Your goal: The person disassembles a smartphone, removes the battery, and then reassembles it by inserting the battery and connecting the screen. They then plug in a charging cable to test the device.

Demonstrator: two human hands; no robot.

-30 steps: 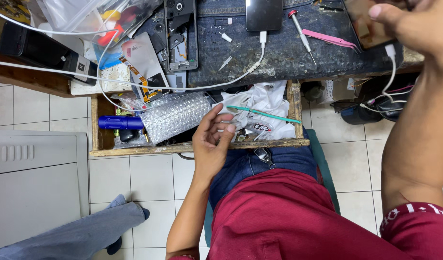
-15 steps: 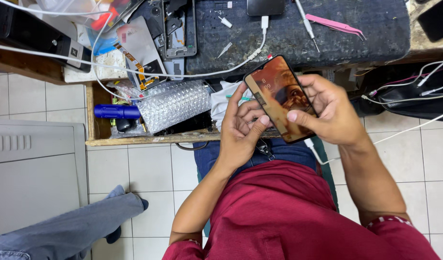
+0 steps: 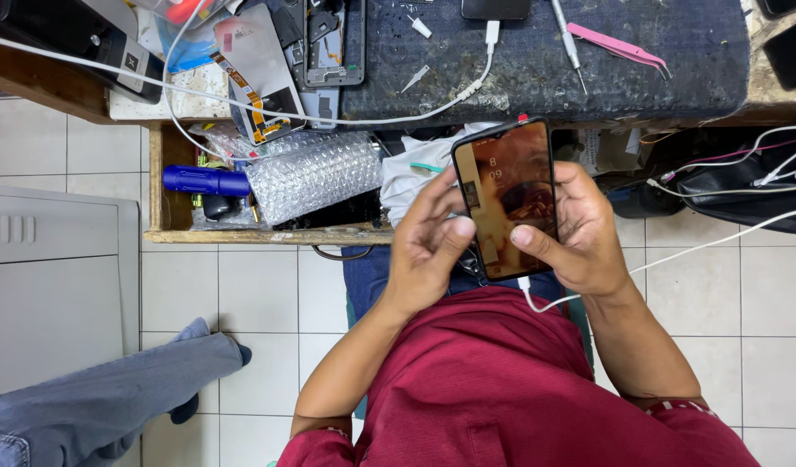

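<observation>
The tabletop (image 3: 545, 78) runs across the top of the view, dark and crowded with small parts. Under its edge a wooden drawer (image 3: 268, 235) stands open, with a sheet of bubble wrap (image 3: 316, 173) and a blue cylinder (image 3: 206, 181) inside.

In front of the drawer, above the lap, the person holds a smartphone (image 3: 509, 195). Its long axis stands nearly upright in the view, the top leaning a little to the left, and the screen is lit. The right hand (image 3: 584, 229) is clenched around the right edge of the phone, the thumb lying on the lower screen. The left hand (image 3: 428, 242) touches the left edge with bent fingers; it supports more than grasps.

A white cable (image 3: 675, 255) leaves the bottom of the phone and goes to the right. Pink tweezers (image 3: 618, 45) lie far up on the tabletop.
</observation>
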